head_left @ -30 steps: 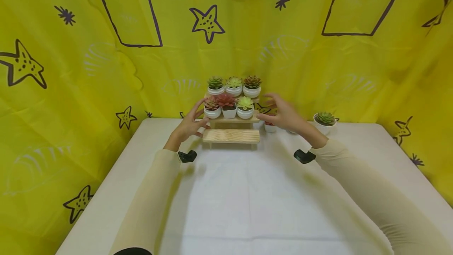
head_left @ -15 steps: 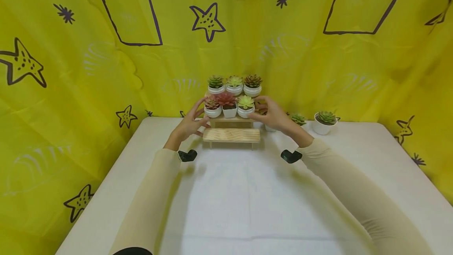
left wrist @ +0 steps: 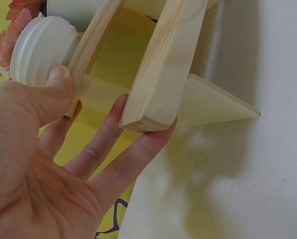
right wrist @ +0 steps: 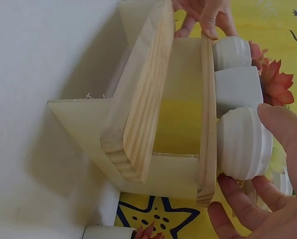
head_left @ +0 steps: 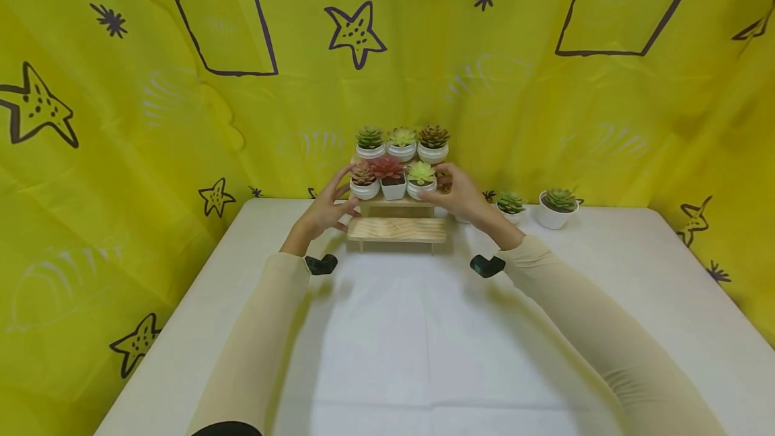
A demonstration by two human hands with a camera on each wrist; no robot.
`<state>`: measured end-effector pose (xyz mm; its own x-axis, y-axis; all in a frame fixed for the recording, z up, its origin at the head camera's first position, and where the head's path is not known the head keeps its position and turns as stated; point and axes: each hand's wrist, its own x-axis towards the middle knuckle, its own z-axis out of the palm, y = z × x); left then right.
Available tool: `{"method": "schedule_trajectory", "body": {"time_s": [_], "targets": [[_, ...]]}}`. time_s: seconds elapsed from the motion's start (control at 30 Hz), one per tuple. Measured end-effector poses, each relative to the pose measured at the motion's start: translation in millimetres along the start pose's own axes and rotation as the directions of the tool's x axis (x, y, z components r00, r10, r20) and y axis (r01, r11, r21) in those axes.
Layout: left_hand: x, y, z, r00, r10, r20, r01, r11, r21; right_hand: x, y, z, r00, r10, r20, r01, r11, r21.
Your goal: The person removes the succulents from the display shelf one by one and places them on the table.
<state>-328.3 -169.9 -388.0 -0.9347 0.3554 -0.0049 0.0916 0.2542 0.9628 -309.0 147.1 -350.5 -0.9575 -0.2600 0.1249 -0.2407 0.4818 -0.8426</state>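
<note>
A tiered wooden plant stand (head_left: 396, 229) bears potted succulents in white pots on its upper and middle tiers. My left hand (head_left: 323, 212) holds the stand's left side. In the left wrist view, its thumb lies at the middle shelf's end beside a white ribbed pot (left wrist: 45, 52), and other fingers touch the shelf ends. My right hand (head_left: 463, 197) grips the round white pot of the light-green succulent (head_left: 421, 173) at the middle tier's right end; thumb and fingers lie around the pot (right wrist: 243, 144) in the right wrist view. Left of it sits a red succulent (head_left: 388, 168) in a square pot.
Two green potted succulents (head_left: 510, 204) stand on the white table (head_left: 387, 342) right of the stand. Another pot (right wrist: 108, 232) with red leaves is by the stand's right foot, mostly hidden in the head view. A yellow patterned curtain (head_left: 290, 106) hangs behind.
My right hand has moved left from beside the stand to the light-green succulent's pot and taken hold of it. A green succulent behind the right arm has come into view. My left hand stays put.
</note>
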Motion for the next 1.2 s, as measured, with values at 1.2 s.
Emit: {"method": "schedule_trajectory", "body": {"time_s": [1.2], "targets": [[-3.4, 5.0, 3.1, 1.000, -0.012, -0.013, 0.012, 1.000, -0.004, 1.7, 0.5, 10.2, 0.994, -0.045, -0.098, 0.032, 0.990, -0.135]]}}
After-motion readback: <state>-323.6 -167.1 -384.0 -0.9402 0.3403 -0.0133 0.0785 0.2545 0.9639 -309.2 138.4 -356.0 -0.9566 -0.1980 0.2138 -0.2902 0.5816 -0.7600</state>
